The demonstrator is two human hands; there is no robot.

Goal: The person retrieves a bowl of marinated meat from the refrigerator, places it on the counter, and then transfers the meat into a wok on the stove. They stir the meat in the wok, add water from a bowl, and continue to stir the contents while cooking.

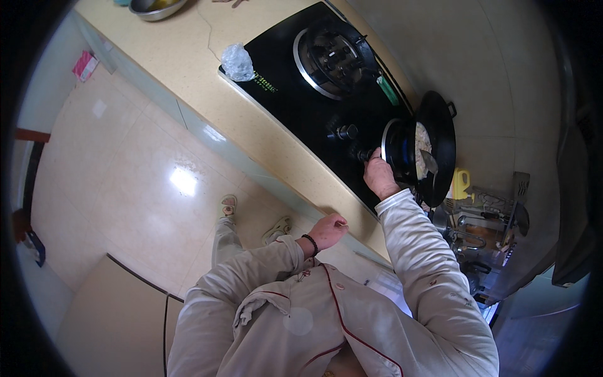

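My right hand (379, 176) reaches over the black glass gas hob and grips a control knob (364, 155) at the front of the right-hand burner. On that burner sits a black wok (440, 141) with pale cooked food (422, 136) inside. A metal ladle or spatula head (429, 161) rests in the food. Bluish light shows beneath the wok. My left hand (328, 231), with a dark bead bracelet at the wrist, hangs by the counter's front edge. Its fingers are curled; a tiny pale thing seems to show at the fingertips, too small to make out.
The other burner (332, 59) bears no pan. A crumpled clear plastic bag (237, 62) lies on the hob's left corner. At the far left of the counter stands a metal bowl (158, 8). Beyond the wok are a yellow jug (460, 184) and hanging utensils (518, 202).
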